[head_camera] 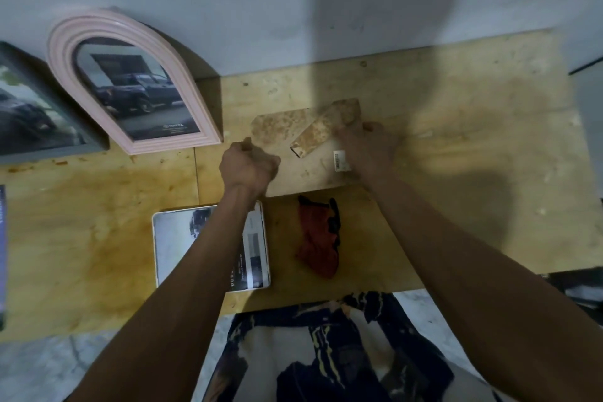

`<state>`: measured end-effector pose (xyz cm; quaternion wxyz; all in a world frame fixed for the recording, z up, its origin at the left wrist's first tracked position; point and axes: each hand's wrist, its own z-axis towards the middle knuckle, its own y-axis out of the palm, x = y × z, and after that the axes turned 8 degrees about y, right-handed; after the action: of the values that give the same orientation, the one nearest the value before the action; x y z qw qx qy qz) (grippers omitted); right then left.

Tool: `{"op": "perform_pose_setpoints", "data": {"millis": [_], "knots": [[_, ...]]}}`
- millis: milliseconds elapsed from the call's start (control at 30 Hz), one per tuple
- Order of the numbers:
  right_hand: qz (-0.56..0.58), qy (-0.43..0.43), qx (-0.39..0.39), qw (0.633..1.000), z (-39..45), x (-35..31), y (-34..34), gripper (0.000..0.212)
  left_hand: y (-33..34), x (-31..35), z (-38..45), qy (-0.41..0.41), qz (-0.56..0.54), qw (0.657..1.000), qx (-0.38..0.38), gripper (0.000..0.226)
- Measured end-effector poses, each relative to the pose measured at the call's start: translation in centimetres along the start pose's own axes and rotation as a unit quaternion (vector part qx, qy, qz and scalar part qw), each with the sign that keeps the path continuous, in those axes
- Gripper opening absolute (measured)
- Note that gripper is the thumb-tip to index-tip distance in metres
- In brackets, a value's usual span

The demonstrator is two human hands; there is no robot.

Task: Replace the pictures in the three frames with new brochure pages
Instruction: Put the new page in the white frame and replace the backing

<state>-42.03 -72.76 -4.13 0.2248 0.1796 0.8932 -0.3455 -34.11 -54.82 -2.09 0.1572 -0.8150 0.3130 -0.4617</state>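
Frame back [303, 153] face down on desk [456, 114], mottled brown stand flap raised, my left grip [249, 165] pinching its edge, right grip [365, 144] clamped on flap.

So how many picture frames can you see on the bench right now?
3. A pink arched frame leans on the wall at back left, a grey frame sits left of it, and one lies face down under both hands. Others may be out of view.
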Motion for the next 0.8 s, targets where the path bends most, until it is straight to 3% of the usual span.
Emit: {"op": "perform_pose_setpoints", "data": {"millis": [100, 267, 467, 667, 800], "knots": [[0.029, -0.001, -0.018, 0.999, -2.7, -0.3, 0.1, 0.083, -2.3, -0.8, -1.2, 0.020, -0.004, 1.000, 0.009, 0.057], [0.078, -0.006, -0.024, 0.997, -7.6, 0.3, 1.8, 0.061, -6.7, -3.6, -3.4, 0.065, -0.001, 0.998, 0.024, 0.059], [0.081, -0.024, -0.040, 0.996, -15.2, 3.5, 5.9, 0.067, -12.7, -10.3, -6.0, 0.053, -0.051, 0.997, 0.023, 0.055], [0.032, -0.069, -0.032, 0.997, -20.4, 7.7, 10.1, 0.091, -17.0, -16.7, -8.1, 0.060, -0.024, 0.998, 0.011, 0.047], [0.025, -0.079, -0.015, 0.996, -21.9, 9.9, 11.4, 0.092, -18.1, -19.6, -8.5, 0.062, -0.012, 0.998, -0.028, 0.049]]}}
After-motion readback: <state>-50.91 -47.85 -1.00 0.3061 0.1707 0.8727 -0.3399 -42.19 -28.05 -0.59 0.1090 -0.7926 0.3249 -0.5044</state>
